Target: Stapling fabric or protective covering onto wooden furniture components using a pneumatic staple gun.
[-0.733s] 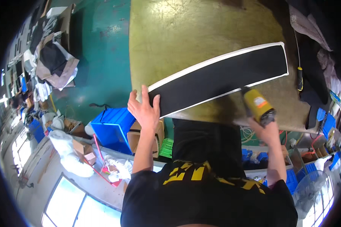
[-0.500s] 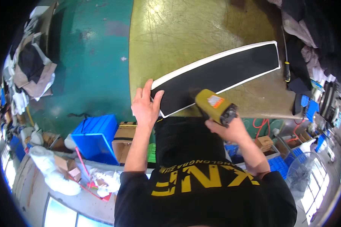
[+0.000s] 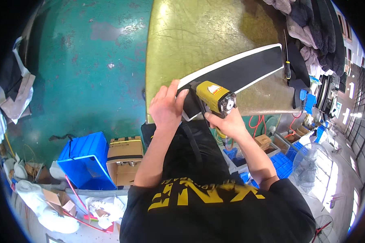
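A long black board with a white edge [image 3: 239,71] lies slanted on the yellow-green worktable [image 3: 198,32]. My left hand [image 3: 166,107] presses flat on the board's near end at the table's front edge. My right hand [image 3: 227,123] grips a yellow and black power tool [image 3: 213,97], whose nose points at that same near end, close beside my left fingers.
A screwdriver [image 3: 287,65] and piled dark cloth [image 3: 312,28] sit at the table's right side. On the green floor to the left stand a blue crate [image 3: 85,160] and a cardboard box [image 3: 125,160]. Blue bins [image 3: 284,158] and a fan [image 3: 312,162] are at the right.
My right hand has brought the yellow tool from the board's right part leftward to its near end. My left hand has stayed on that end.
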A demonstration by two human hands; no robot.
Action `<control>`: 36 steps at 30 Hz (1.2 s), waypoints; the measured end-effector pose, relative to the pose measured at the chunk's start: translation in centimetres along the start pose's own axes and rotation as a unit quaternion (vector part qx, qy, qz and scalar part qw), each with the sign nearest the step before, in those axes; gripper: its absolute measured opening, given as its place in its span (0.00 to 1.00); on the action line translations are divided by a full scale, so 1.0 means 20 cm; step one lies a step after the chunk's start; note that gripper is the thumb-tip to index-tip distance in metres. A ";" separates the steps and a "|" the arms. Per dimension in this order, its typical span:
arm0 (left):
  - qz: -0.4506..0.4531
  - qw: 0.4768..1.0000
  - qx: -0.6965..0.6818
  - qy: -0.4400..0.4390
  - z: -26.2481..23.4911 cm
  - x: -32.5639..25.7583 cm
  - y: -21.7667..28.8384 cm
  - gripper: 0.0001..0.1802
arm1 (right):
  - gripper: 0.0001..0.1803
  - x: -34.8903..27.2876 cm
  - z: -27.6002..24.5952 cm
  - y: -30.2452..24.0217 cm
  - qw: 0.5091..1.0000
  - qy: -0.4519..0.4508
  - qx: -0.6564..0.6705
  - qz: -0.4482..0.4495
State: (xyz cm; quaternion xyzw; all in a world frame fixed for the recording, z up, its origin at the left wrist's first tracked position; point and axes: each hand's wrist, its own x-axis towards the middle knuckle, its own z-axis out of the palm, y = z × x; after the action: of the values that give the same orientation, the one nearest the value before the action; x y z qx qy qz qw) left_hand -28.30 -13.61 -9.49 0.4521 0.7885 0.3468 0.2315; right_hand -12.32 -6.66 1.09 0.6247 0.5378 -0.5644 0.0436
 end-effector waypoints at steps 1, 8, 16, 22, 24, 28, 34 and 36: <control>-0.005 1.000 0.001 -0.008 0.00 0.00 0.00 0.20 | 0.13 0.00 0.01 -0.01 1.000 0.001 0.001 0.002; -0.009 1.000 -0.006 -0.017 0.00 0.01 -0.01 0.20 | 0.14 0.02 0.05 0.01 0.999 0.026 -0.005 -0.027; 0.267 0.954 0.135 0.028 -0.02 0.08 0.02 0.24 | 0.20 -0.17 -0.06 0.12 0.999 0.046 -0.015 -0.020; 0.408 0.858 0.099 -0.296 -0.17 0.07 0.00 0.27 | 0.14 -0.32 -0.08 0.28 0.999 0.044 -0.011 0.005; 0.405 0.844 0.107 -0.335 -0.16 0.08 -0.04 0.30 | 0.14 -0.33 -0.05 0.32 0.998 0.058 0.001 -0.034; 0.450 0.829 0.145 -0.299 -0.15 0.03 -0.10 0.29 | 0.18 -0.29 0.01 0.36 0.995 0.044 0.035 -0.076; 0.457 0.831 0.159 -0.274 -0.15 0.02 -0.08 0.26 | 0.17 -0.26 0.10 0.42 0.990 0.075 0.062 -0.099; 0.459 0.826 0.167 -0.281 -0.15 0.03 -0.07 0.27 | 0.15 -0.27 0.11 0.42 0.988 0.084 0.074 -0.106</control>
State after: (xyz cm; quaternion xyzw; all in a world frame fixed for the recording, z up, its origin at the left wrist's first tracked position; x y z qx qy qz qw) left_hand -31.35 -14.63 -8.60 0.8717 0.4362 0.1342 0.1784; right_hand -6.55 -14.95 -0.15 0.6109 0.5594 -0.5495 -0.1088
